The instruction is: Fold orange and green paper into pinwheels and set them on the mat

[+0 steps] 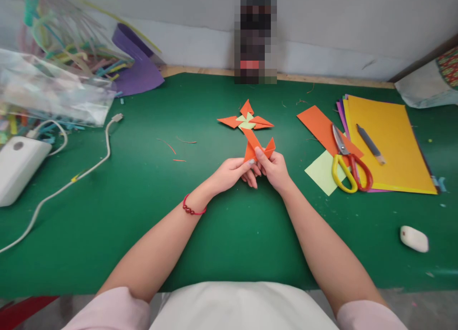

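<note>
Between my two hands is a partly folded piece of orange paper (252, 146), with pointed ends sticking up. My left hand (234, 172) pinches its lower left part, thumb on top. The thumb of my right hand (274, 170) presses on its middle, near a crease, with the other fingers curled behind. Just beyond the paper lies a folded paper star (246, 122) with orange points and a pale green centre. Part of the held paper overlaps the star's near side in view.
At right lie scissors (343, 153), an orange strip (315, 122), a pale green square (324, 172) and a cutter knife (370, 143) on yellow sheets (404, 163). A white case (414, 239) sits nearer. To the left are a power bank (21, 167), a cable (89, 165) and plastic bags (89, 98).
</note>
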The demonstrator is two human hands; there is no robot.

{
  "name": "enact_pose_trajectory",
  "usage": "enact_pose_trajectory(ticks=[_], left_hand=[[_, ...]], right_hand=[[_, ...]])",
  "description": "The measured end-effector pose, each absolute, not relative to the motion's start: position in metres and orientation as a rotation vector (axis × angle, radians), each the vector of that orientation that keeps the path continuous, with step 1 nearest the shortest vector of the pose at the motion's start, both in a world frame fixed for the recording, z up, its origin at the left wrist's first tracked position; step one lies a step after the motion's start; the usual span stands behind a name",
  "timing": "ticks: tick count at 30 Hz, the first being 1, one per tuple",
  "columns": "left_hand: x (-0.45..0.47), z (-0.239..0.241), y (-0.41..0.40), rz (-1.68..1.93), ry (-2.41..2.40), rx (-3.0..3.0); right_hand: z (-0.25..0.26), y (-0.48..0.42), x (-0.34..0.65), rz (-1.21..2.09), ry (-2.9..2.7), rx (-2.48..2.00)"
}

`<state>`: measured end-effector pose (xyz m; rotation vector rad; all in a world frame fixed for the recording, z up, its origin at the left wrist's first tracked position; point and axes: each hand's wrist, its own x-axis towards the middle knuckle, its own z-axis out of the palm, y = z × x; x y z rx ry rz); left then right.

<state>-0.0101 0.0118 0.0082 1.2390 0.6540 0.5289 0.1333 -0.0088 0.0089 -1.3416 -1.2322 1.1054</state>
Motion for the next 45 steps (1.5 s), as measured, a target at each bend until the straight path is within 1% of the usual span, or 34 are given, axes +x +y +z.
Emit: enact_pose_trajectory(ticks=[12, 32, 45], left_hand=[[-0.0135, 0.0087, 0.0134, 0.527, 0.627, 1.293], [-0.0121, 0.0056, 0.0133, 0.570, 0.637, 1.282], [-0.0129, 0.0075, 0.0144, 0.543, 0.658, 1.252]], right_hand=[[0.0102, -0.0102, 0.1331, 1.109, -1.285, -1.280], [0.0096, -0.0111, 0.1354, 1.238, -1.415, -1.270], [0.0109, -0.0115, 0.1346, 1.246, -1.382, -1.252]])
